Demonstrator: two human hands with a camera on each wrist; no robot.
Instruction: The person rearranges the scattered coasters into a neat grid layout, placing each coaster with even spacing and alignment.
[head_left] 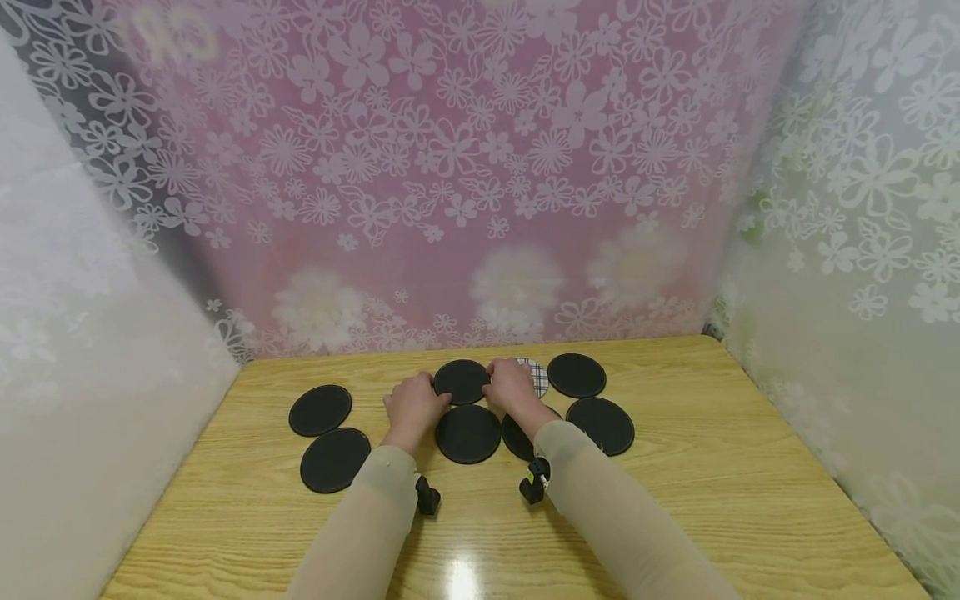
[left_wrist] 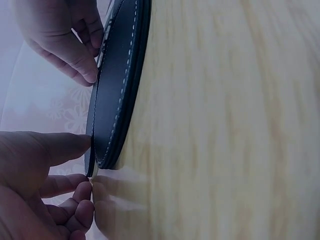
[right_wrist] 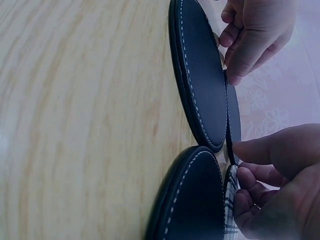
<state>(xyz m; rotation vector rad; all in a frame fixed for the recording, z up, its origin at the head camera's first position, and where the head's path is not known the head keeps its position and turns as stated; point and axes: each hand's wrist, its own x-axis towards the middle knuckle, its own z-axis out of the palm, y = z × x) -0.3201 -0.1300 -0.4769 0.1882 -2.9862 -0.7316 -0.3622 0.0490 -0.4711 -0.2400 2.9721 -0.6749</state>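
Note:
Both hands hold one round black coaster (head_left: 462, 382) in the back row, at the middle of the table. My left hand (head_left: 417, 408) pinches its left edge; in the left wrist view the thumb (left_wrist: 70, 147) lies on its face with fingertips at the rim. On the opposite edge, my right hand (head_left: 512, 388) grips with thumb and fingers. Directly in front lies another black coaster (right_wrist: 202, 75), edged with pale stitching. A plaid white coaster (head_left: 537, 377) sits beside the right hand, partly hidden by it. The right wrist covers part of a further black coaster (head_left: 517, 437).
Two black coasters, one behind (head_left: 321, 410) and one in front (head_left: 336, 460), lie at the left. At the right are another two, a rear one (head_left: 577, 375) and a front one (head_left: 601, 426). Floral curtains (head_left: 480, 208) enclose the wooden table (head_left: 712, 500) at back and sides.

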